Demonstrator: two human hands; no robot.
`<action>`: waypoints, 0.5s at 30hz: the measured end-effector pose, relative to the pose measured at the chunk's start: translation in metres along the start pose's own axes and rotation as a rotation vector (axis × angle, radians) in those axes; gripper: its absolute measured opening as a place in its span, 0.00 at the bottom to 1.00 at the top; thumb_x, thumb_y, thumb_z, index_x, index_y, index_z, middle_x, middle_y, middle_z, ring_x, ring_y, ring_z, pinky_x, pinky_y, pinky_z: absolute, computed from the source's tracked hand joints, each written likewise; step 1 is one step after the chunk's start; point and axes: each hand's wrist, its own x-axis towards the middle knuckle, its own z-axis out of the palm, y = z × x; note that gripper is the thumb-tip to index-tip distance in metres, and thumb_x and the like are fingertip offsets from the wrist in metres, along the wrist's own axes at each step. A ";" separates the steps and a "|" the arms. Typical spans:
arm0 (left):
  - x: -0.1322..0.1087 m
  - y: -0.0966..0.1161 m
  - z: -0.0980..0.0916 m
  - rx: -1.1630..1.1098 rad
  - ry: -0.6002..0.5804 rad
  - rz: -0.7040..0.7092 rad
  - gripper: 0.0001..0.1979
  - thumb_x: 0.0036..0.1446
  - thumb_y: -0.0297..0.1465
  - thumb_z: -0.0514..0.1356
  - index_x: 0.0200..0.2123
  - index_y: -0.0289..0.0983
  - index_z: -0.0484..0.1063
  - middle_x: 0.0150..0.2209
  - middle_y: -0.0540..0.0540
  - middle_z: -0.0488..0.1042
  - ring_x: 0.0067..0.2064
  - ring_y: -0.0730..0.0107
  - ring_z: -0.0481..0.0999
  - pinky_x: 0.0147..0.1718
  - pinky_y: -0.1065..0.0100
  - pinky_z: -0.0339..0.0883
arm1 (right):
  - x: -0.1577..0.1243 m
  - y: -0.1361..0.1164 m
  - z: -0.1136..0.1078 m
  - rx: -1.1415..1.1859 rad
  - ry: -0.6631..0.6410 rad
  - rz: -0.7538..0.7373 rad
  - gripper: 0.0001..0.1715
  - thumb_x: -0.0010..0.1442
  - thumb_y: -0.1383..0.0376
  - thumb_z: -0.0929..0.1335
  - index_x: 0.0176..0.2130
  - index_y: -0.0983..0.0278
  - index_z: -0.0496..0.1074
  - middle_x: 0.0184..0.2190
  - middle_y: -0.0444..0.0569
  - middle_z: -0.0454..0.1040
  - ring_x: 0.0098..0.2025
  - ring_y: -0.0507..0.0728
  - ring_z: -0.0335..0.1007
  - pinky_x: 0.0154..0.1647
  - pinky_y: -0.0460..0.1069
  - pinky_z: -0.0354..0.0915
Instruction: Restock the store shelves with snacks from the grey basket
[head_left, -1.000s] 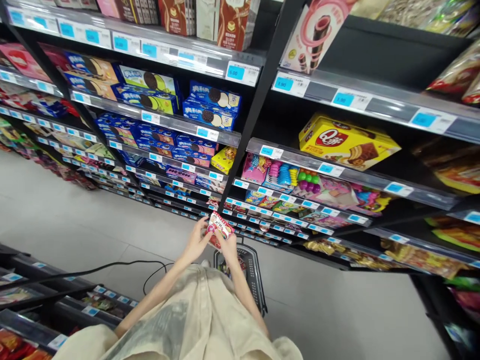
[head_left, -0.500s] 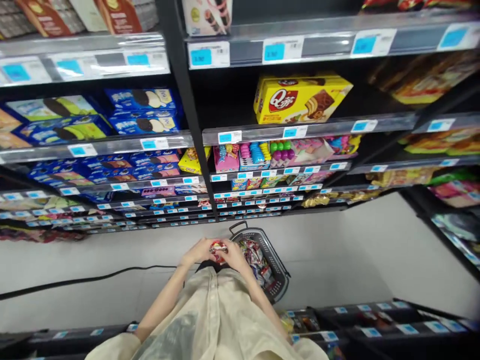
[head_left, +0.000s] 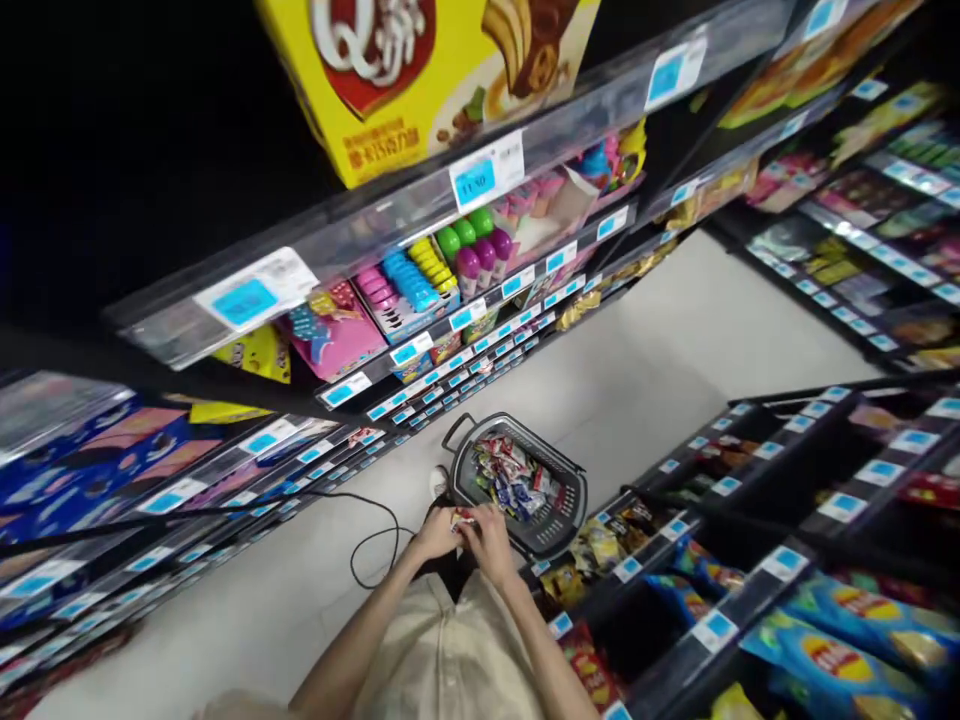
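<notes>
Close to my waist, my left hand (head_left: 436, 534) and my right hand (head_left: 488, 543) come together around a small red-and-white snack packet (head_left: 461, 517). The fingers of both hands are closed on it and hide part of it. Just beyond my right hand, a dark grey shopping basket (head_left: 561, 482) with perforated sides rests on the floor. Inside it lies a heap of small wrapped snacks (head_left: 511, 474) in red, white and blue.
A shelf with a large yellow biscuit box (head_left: 405, 110) rises in front. Lower down are colourful candy boxes (head_left: 409, 285). Blue chip bags (head_left: 832, 655) fill shelves at the right. A black cable (head_left: 360, 575) loops over the pale floor (head_left: 637, 365) by my left arm.
My view has turned and come nearer the shelf, so the yellow box looks bigger and the right-hand shelves show more. Both hands still hold the packet, and more of the basket shows.
</notes>
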 end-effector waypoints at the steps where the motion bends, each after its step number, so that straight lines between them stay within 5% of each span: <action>1: 0.012 -0.005 -0.003 0.056 0.024 0.014 0.14 0.51 0.25 0.64 0.42 0.36 0.82 0.40 0.45 0.84 0.46 0.59 0.82 0.49 0.65 0.73 | 0.004 0.007 0.011 0.026 0.067 0.024 0.10 0.70 0.63 0.66 0.46 0.61 0.78 0.42 0.52 0.78 0.48 0.63 0.70 0.51 0.57 0.66; 6: 0.078 -0.044 -0.024 0.231 0.146 -0.030 0.17 0.60 0.26 0.62 0.51 0.41 0.82 0.49 0.41 0.84 0.54 0.56 0.81 0.57 0.62 0.69 | 0.040 0.040 0.070 0.108 0.337 0.141 0.16 0.70 0.58 0.67 0.54 0.61 0.73 0.52 0.56 0.75 0.55 0.65 0.68 0.59 0.63 0.66; 10: 0.130 -0.075 -0.050 0.302 0.323 -0.128 0.18 0.68 0.32 0.58 0.58 0.41 0.78 0.55 0.39 0.81 0.57 0.57 0.80 0.59 0.61 0.68 | 0.078 0.069 0.105 0.187 0.335 0.175 0.21 0.70 0.62 0.64 0.60 0.63 0.69 0.56 0.59 0.72 0.59 0.65 0.67 0.63 0.64 0.66; 15: 0.171 -0.091 -0.087 0.332 0.898 0.083 0.14 0.65 0.27 0.60 0.51 0.38 0.81 0.52 0.40 0.82 0.55 0.60 0.81 0.57 0.65 0.71 | 0.110 0.109 0.131 0.257 0.268 0.189 0.19 0.69 0.65 0.64 0.56 0.63 0.73 0.57 0.60 0.72 0.60 0.65 0.67 0.64 0.64 0.65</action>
